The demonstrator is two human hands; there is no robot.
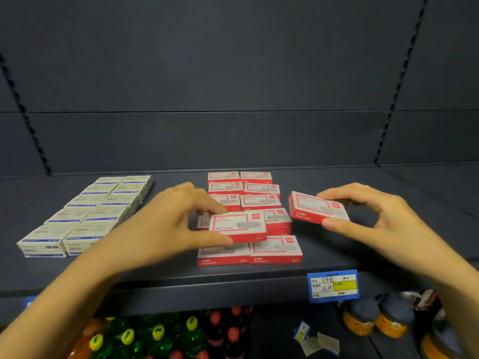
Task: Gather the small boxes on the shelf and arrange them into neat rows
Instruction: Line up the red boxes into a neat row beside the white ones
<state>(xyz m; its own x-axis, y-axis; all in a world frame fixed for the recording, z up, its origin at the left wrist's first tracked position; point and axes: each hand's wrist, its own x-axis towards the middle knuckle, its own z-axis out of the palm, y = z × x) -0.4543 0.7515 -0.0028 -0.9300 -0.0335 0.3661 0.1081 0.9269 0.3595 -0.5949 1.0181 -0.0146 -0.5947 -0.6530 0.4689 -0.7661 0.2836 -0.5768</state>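
Red-and-white small boxes (260, 202) lie in two columns on the dark shelf (337, 257), some stacked. My left hand (168, 218) pinches one red box (237, 228) between thumb and fingers, held just above the front part of the group. To the right of the columns, my right hand (375, 216) grips another red box (317, 207), tilted and lifted off the shelf. Two front red boxes (276, 251) sit side by side at the shelf's front.
Cream-and-blue boxes (85, 216) stand in two neat columns on the left of the shelf. A blue price tag (333, 286) hangs on the shelf's front edge. Below are green and red bottle tops (160, 332) and yellow-labelled jars (363, 320).
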